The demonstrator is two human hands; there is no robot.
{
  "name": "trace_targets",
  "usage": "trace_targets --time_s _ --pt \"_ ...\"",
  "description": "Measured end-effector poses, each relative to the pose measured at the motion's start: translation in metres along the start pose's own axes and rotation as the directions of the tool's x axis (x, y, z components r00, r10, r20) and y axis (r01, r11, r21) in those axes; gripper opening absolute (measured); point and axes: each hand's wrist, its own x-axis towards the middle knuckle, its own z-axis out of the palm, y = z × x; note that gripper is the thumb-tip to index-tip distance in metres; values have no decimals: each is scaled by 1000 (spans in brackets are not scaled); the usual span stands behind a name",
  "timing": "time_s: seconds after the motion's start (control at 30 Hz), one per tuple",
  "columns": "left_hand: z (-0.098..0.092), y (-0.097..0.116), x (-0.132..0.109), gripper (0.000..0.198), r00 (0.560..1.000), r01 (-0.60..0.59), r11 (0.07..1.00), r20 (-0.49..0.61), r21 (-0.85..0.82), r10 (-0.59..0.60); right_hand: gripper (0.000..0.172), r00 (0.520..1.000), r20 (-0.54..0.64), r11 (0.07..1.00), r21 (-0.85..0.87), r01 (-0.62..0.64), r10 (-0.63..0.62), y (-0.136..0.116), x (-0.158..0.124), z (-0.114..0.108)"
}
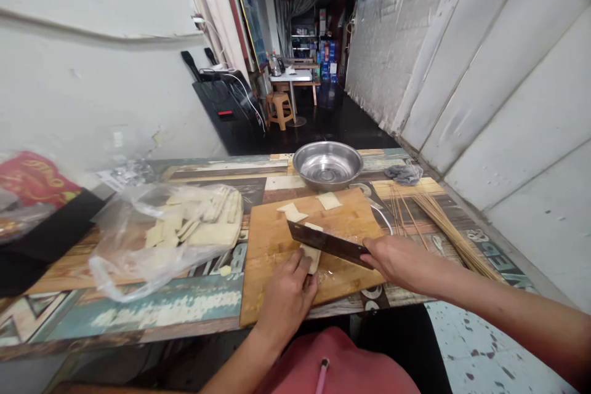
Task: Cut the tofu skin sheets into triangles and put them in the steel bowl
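My right hand (385,255) grips the handle of a dark-bladed cleaver (327,244), whose blade reaches left across a wooden cutting board (268,277). Under and in front of the blade lies a pale strip of what looks like tofu sheet (312,258). My left hand (292,280) has its fingers curled on that strip, close to the blade. Cut pale pieces (292,212) lie on the board beyond the cleaver's tip, and a squarish piece (329,200) is near the far edge.
A clear plastic bag (124,258) with many pale slabs (215,233) lies left of the board. Behind it stands a steel bowl (327,163). Thin bamboo skewers (455,237) and a grey cloth (404,173) are on the right. A red package (39,178) sits far left.
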Motion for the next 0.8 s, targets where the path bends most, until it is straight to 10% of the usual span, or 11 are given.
trace_targets --time_s 0.3,0.8 --pt "-13 -30 -18 28 995 -68 996 -79 -58 63 25 985 -148 992 97 -77 91 4 -25 14" --pt "-2 -33 -28 26 979 -171 984 -106 46 175 24 997 2 986 145 -79 79 -28 -28 2"
